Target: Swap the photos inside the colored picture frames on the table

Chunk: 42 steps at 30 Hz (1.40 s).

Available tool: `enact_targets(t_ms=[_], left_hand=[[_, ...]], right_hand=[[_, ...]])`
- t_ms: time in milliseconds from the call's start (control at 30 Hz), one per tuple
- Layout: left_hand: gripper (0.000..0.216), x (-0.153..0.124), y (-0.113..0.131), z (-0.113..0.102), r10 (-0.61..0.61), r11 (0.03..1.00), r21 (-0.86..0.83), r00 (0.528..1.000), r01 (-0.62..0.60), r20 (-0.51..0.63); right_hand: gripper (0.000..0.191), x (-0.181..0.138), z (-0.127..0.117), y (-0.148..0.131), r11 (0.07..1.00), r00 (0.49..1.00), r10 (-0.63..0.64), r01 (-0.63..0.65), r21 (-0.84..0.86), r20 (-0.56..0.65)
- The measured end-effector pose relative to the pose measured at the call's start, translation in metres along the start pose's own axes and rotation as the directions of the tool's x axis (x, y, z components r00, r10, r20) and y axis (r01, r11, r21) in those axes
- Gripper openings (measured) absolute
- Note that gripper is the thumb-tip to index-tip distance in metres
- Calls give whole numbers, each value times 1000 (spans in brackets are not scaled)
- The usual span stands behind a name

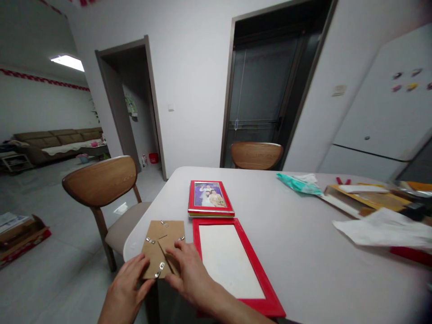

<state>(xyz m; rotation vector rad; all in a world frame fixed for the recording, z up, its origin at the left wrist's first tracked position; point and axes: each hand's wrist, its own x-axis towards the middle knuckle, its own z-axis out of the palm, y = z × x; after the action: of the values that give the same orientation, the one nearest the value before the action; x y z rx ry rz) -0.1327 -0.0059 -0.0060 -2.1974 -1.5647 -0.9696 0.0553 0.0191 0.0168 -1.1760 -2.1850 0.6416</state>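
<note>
A brown photo frame backing board (pixel 158 252) with metal clips lies at the table's near left edge, and its slanted stand flap (pixel 168 258) is slightly raised. My left hand (pixel 126 285) grips the board's lower left corner, thumb at the bottom edge. Over the flap, my right hand (pixel 192 272) is closed with its fingertips and thumb on it. Just right of the board lies a large red frame (pixel 248 252) with a whitish panel inside; my right forearm crosses its lower part. Beyond it sits a small red-framed photo (pixel 211 196) on a stack of frames.
On the white table (pixel 283 234), a teal wrapper (pixel 299 183), a crumpled white sheet (pixel 381 228) and a yellowish envelope (pixel 374 198) lie to the right. One wooden chair (pixel 104 184) stands left, another chair (pixel 256 154) behind the table. A cardboard box (pixel 23 243) sits on the floor.
</note>
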Motion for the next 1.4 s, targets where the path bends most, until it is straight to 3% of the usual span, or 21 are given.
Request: enact_targets(t_ms=[100,200,333,500,633,767,933,1200,1400], left_hand=[[30,9,19,-18,55,998,-41,998,-56,-33],[26,15,46,-20,114,985,-134,993,-110,21],[24,22,86,2,194,945,-290,971,-148,137],[24,28,121,30,164,924,-382,933,-31,320],[23,24,124,40,140,939,-343,912,1,386],[22,21,120,37,119,949,-314,876,39,468],[50,21,117,31,170,932,-358,821,45,545],[27,22,114,35,148,930,-361,829,68,539],[25,26,116,33,136,933,-350,826,78,548]], right_hand=[[42,-14,-27,-3,992,996,-68,74,104,-58],[38,-39,-54,9,995,995,-58,65,82,-82],[36,-72,-80,43,999,997,13,-17,-48,-76],[29,-91,-90,73,977,993,84,-99,-188,-87],[29,-93,-81,83,955,994,59,-84,-283,-95],[30,-90,-70,88,931,993,32,-71,-358,-114],[28,-84,-72,83,913,997,34,-61,-404,-73],[29,-88,-78,67,903,991,-93,126,-410,101],[25,-84,-82,60,922,983,-104,152,-356,150]])
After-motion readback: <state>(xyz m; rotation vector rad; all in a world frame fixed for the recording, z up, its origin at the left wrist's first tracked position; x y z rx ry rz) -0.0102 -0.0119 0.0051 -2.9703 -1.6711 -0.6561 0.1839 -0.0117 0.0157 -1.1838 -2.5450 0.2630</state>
